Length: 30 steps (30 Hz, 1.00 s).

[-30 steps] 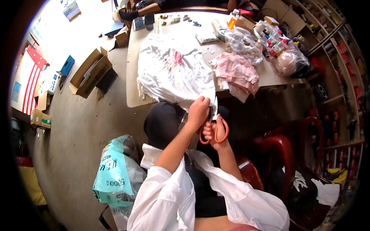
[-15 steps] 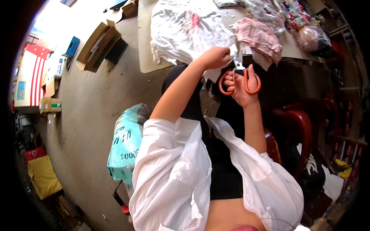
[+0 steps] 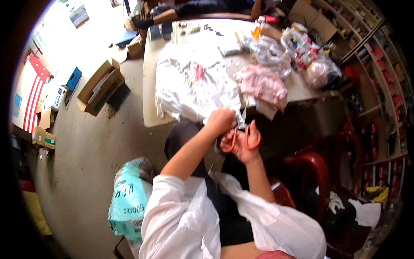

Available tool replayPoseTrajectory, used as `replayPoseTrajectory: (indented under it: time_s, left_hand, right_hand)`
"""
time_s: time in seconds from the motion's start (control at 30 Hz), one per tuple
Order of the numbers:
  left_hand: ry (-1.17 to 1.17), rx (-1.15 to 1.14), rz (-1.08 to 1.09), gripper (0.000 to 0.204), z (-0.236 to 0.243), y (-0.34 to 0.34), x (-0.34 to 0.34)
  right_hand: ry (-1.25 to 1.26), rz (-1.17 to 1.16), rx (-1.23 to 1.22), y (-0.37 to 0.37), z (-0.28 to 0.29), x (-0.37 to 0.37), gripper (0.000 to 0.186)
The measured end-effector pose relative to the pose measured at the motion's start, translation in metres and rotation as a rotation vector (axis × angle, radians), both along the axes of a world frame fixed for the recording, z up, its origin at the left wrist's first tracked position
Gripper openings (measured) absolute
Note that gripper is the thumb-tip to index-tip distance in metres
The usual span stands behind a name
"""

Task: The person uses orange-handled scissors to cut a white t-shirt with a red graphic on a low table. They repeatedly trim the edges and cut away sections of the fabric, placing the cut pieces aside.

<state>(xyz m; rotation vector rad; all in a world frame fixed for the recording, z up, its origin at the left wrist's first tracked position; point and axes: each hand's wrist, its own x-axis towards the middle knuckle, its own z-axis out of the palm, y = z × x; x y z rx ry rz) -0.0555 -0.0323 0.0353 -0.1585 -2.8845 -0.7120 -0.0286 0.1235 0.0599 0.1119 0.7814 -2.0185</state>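
Note:
My right hand (image 3: 247,149) is closed round the orange handles of a pair of scissors (image 3: 242,125), blades pointing away from me. Right beside the blades, my left hand (image 3: 221,121) is closed in a pinch at the near edge of a white garment (image 3: 196,93). The garment lies spread over the table, with a pink and red patch on it. Whether the blades touch the cloth is too small to tell. A crumpled pink cloth (image 3: 263,86) lies to the right of the garment.
Plastic bags and small bottles (image 3: 308,56) crowd the right of the table (image 3: 149,103). Beyond it, another person's leg (image 3: 166,16) shows. A dark red wooden chair (image 3: 321,172) stands at my right, a turquoise bag (image 3: 128,198) at my left. An open cardboard box (image 3: 100,88) sits farther left.
The view has shifted, so more of the table's far side shows and my hands appear lower and farther left. Both hands keep their hold on the garment's edge and the scissors.

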Motion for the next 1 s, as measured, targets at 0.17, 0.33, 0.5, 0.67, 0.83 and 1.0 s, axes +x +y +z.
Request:
replayPoseTrajectory:
  time_s: [0.17, 0.33, 0.5, 0.67, 0.83, 1.0]
  left_hand:
    - [0.078, -0.005, 0.163, 0.013, -0.018, 0.01, -0.014]
    - [0.149, 0.026, 0.238, 0.009, -0.013, 0.018, -0.019]
    - [0.237, 0.012, 0.205, 0.006, -0.012, 0.013, -0.009]
    - [0.256, 0.103, 0.248, 0.007, -0.004, 0.01, 0.006]
    - [0.204, 0.059, 0.217, 0.005, 0.0, 0.009, 0.026]
    - [0.278, -0.11, -0.035, 0.006, 0.009, 0.006, 0.037]
  right_hand:
    - [-0.009, 0.011, 0.055, -0.008, -0.002, 0.007, 0.081]
    - [0.03, 0.009, 0.101, -0.004, -0.01, 0.003, 0.077]
    - [0.006, 0.008, 0.037, 0.0, -0.01, 0.003, 0.08]
    - [0.005, -0.008, 0.075, -0.007, -0.004, 0.011, 0.081]
    - [-0.112, 0.039, -0.058, -0.003, -0.004, 0.02, 0.084]
    - [-0.174, -0.054, -0.102, -0.003, 0.002, 0.027, 0.083]
